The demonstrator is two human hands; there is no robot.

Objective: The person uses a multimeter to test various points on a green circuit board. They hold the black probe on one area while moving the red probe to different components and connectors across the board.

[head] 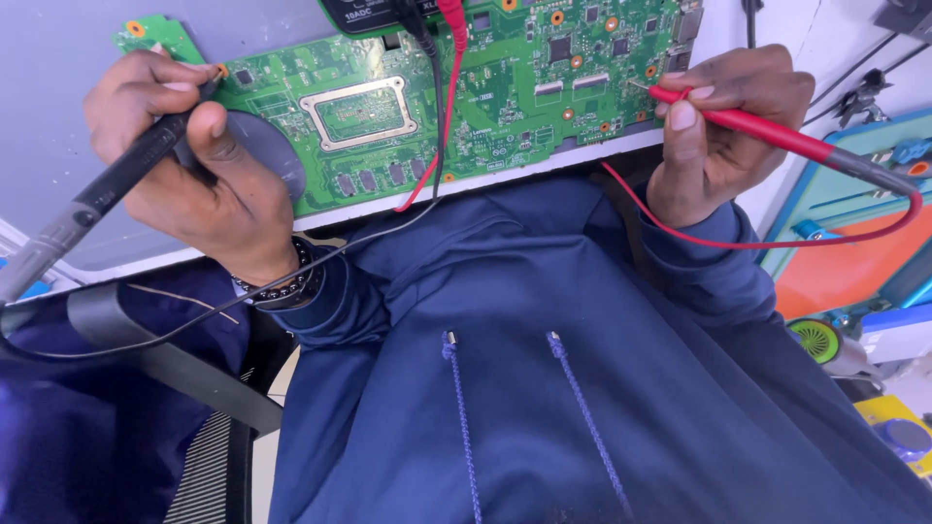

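Note:
A green circuit board (485, 87) lies on a grey mat at the table's edge, with a silver-framed chip socket (357, 112) near its middle. My left hand (184, 165) grips a black test probe (107, 189), its tip touching the board's left edge near a gold-ringed hole. My right hand (723, 131) holds a red test probe (777, 131) like a pen, its metal tip resting on the board's right side. Red and black leads (442, 107) run across the board to a black meter (388, 12) at the top edge.
My dark blue hooded top (544, 369) fills the lower view. A beaded bracelet (282, 286) sits on my left wrist. A black chair arm (146, 354) is at lower left. Blue and orange trays (854, 243), a green reel (815, 340) and a yellow item stand at right.

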